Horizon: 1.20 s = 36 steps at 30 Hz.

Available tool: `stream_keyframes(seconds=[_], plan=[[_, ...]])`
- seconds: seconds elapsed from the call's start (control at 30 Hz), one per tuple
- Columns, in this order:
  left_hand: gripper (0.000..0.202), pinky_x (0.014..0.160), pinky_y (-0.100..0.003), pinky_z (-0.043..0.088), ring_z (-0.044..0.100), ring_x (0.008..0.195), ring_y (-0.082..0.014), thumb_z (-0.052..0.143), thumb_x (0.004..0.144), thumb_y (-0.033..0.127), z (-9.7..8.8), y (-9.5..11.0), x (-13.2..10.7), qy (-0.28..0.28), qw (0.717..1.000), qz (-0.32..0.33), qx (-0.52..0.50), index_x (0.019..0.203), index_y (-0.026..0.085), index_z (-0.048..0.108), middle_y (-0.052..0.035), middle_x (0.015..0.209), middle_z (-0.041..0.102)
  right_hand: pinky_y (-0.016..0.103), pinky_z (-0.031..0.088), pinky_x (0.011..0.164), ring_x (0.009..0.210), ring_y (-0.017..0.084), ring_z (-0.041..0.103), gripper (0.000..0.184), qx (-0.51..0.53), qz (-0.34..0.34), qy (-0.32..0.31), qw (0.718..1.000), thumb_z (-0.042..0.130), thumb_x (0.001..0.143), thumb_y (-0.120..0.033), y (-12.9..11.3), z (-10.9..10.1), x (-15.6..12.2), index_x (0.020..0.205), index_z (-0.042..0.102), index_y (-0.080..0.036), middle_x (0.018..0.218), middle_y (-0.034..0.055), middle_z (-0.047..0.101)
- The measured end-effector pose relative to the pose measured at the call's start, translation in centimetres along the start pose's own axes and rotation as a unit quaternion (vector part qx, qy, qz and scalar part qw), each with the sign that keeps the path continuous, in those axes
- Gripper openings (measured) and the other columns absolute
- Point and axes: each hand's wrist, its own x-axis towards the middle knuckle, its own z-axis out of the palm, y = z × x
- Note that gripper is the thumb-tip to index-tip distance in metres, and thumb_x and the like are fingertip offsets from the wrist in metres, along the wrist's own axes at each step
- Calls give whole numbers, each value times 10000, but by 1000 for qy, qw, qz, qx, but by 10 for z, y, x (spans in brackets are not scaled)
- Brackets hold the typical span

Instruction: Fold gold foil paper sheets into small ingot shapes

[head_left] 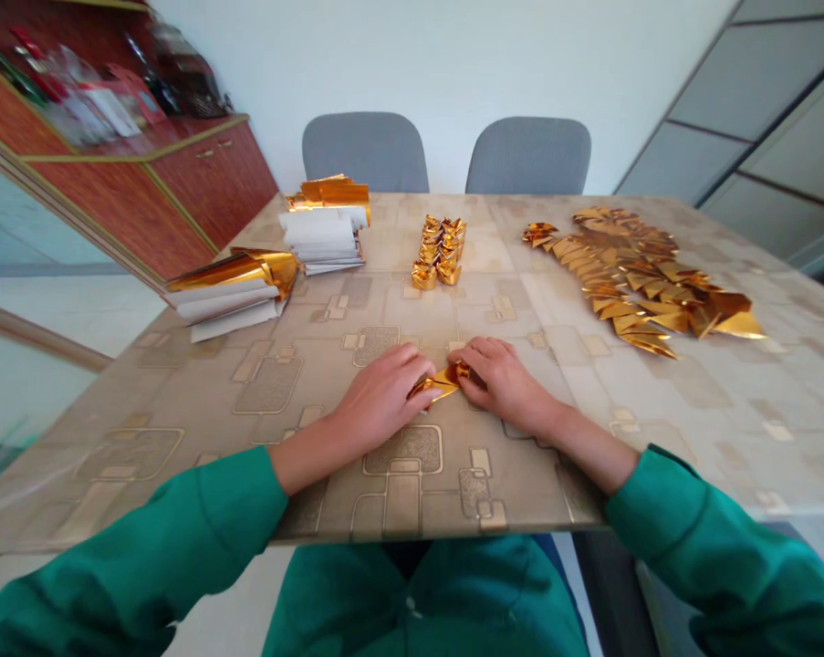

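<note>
A small folded piece of gold foil paper lies on the patterned table right in front of me. My left hand presses its fingers down on the piece's left part. My right hand pinches the right end between thumb and fingers. Both hands are closed on the same piece, and their fingers hide most of it. Green sleeves cover both forearms.
Two stacks of gold and white sheets sit at the far left. A cluster of finished gold ingot shapes stands in the middle. A long spread of folded gold triangles lies at the right. Two grey chairs stand behind the table.
</note>
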Motion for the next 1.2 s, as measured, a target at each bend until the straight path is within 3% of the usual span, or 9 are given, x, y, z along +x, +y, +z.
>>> stream_keyframes(seconds=[0.13, 0.3, 0.5, 0.57, 0.7, 0.87, 1.0, 1.2], plan=[[179, 802, -357, 478, 599, 938, -231, 623, 900, 332, 6, 1, 14, -11, 999, -46, 11, 964, 168, 595, -61, 990, 600, 341, 385, 842, 942, 215, 551, 144, 13, -14, -29, 999, 568, 867, -160, 5, -6, 8, 989, 634, -199, 963, 60, 614], [232, 741, -340, 448, 598, 866, -230, 673, 851, 378, 5, -1, 11, -4, 995, -100, -3, 937, 178, 592, -49, 945, 596, 319, 362, 798, 932, 206, 534, 114, 72, -28, -35, 996, 607, 786, -142, 15, -6, 19, 887, 607, -195, 954, 44, 594], [166, 655, -286, 408, 590, 774, -186, 669, 838, 316, 7, -2, 8, 16, 993, -91, -67, 788, 186, 578, -16, 828, 598, 291, 361, 767, 744, 153, 529, 140, 141, -50, -21, 989, 588, 772, -59, 14, -5, 21, 767, 552, -194, 735, -23, 595], [107, 644, -275, 409, 596, 743, -170, 659, 837, 269, 8, -3, 7, 20, 988, -100, -119, 851, 182, 598, -9, 809, 627, 281, 366, 743, 697, 140, 526, 156, 154, -51, -1, 987, 589, 787, -50, 12, -6, 18, 748, 543, -194, 701, -31, 593], [239, 606, -262, 416, 596, 670, -152, 644, 851, 297, 7, -4, 7, 23, 969, -129, -208, 1051, 167, 642, -3, 772, 674, 280, 398, 745, 721, 143, 558, 155, 179, -61, 46, 981, 596, 807, -63, 8, -10, 15, 758, 547, -201, 737, -17, 630], [229, 601, -258, 412, 564, 640, -142, 581, 884, 298, 5, -9, 6, 39, 964, -93, -246, 743, 162, 701, -11, 678, 647, 303, 435, 773, 783, 158, 596, 104, 209, -54, 73, 974, 605, 831, -111, 5, -13, 13, 806, 585, -210, 809, 3, 680], [212, 636, -269, 413, 583, 691, -152, 599, 884, 291, 5, -13, 5, 82, 972, -63, -211, 767, 172, 730, -24, 725, 673, 317, 457, 790, 790, 160, 627, 63, 249, -42, 64, 965, 630, 894, -240, 10, -18, 12, 851, 659, -205, 833, 16, 717], [210, 659, -278, 418, 589, 689, -155, 600, 893, 263, 3, -11, 4, 75, 978, -46, -188, 754, 176, 732, -22, 709, 670, 321, 484, 776, 829, 175, 665, 143, 263, -22, 39, 964, 598, 930, -295, 24, -24, 11, 899, 705, -205, 884, 35, 747]])
